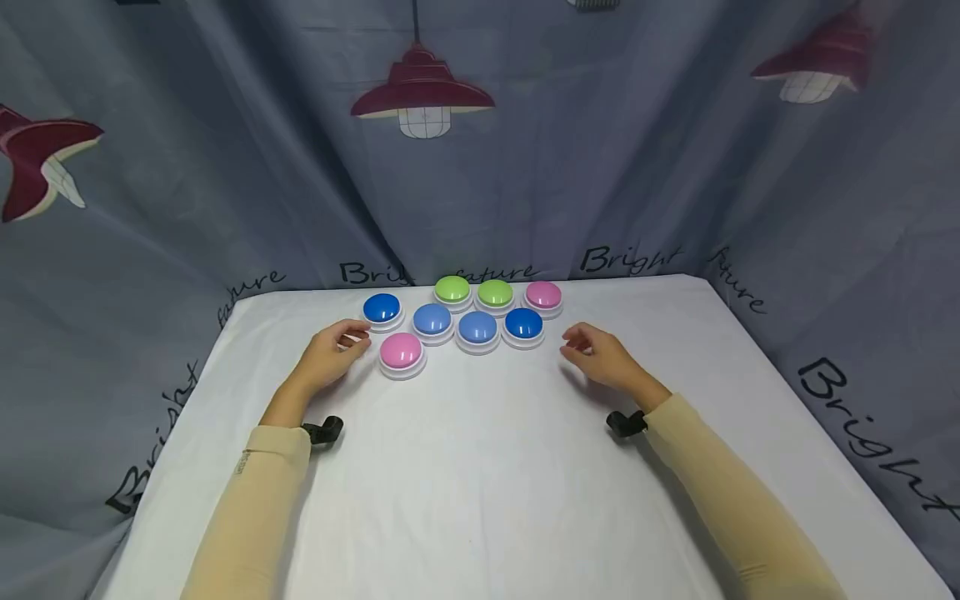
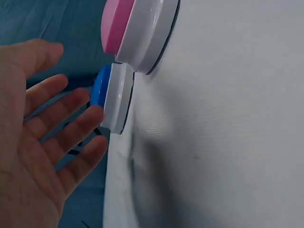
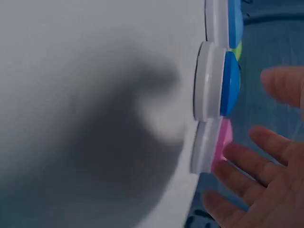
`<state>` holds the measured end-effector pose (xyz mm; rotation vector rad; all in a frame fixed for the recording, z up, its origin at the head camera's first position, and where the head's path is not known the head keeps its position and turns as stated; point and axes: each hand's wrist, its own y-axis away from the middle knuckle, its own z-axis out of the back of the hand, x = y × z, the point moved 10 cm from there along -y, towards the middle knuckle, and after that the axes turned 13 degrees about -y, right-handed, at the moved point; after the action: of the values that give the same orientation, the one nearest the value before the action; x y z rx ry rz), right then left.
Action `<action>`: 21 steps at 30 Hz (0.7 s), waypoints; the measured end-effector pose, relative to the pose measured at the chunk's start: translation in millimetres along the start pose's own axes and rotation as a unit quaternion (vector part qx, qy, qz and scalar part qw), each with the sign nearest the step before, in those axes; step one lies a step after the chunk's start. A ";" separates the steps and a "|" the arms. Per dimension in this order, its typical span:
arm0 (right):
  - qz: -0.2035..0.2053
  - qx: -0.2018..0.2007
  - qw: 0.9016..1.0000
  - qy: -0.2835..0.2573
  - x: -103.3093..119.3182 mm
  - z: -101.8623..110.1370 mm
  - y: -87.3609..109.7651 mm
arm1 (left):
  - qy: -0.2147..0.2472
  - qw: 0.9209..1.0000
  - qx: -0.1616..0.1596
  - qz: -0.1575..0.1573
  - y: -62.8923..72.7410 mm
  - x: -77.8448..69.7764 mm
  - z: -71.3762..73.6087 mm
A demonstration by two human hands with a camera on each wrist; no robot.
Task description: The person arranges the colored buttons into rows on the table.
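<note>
Several round push buttons with white bases stand grouped at the table's far side. My left hand [image 1: 330, 358] hovers left of the near pink button [image 1: 401, 351] and just below the left dark blue button [image 1: 382, 308]; its fingers are loosely spread and hold nothing. On the other side, my right hand [image 1: 600, 357] is held to the right of the right dark blue button [image 1: 523, 323], with nothing in its fingers. Two lighter blue buttons [image 1: 432, 320] sit in the middle. Behind them are two green buttons [image 1: 452, 289] and another pink button [image 1: 543, 295].
A white cloth covers the table [image 1: 465, 483]. Grey curtains [image 1: 525, 167] printed with red lamps and lettering hang behind and at both sides. A small black wrist camera [image 1: 324, 430] is on the left wrist, another black camera [image 1: 626, 423] on the right.
</note>
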<state>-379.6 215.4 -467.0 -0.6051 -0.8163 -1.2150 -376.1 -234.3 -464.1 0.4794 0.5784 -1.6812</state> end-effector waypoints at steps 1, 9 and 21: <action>0.007 0.008 0.999 0.034 8.6 -2.2 -5.0 | -0.022 1.000 0.008 -0.006 -2.1 -3.3 0.6; 0.084 0.004 0.976 0.202 57.9 -1.0 -38.5 | -0.207 0.976 0.015 -0.066 -20.1 -37.0 11.8; 0.088 -0.032 0.961 0.261 71.2 8.7 -58.2 | -0.309 0.948 -0.015 -0.071 -36.4 -53.4 26.8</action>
<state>-428.1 166.9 -405.1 -0.3713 -0.2726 -1.1648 -402.2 -204.1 -406.6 -0.1263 0.1752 -1.8345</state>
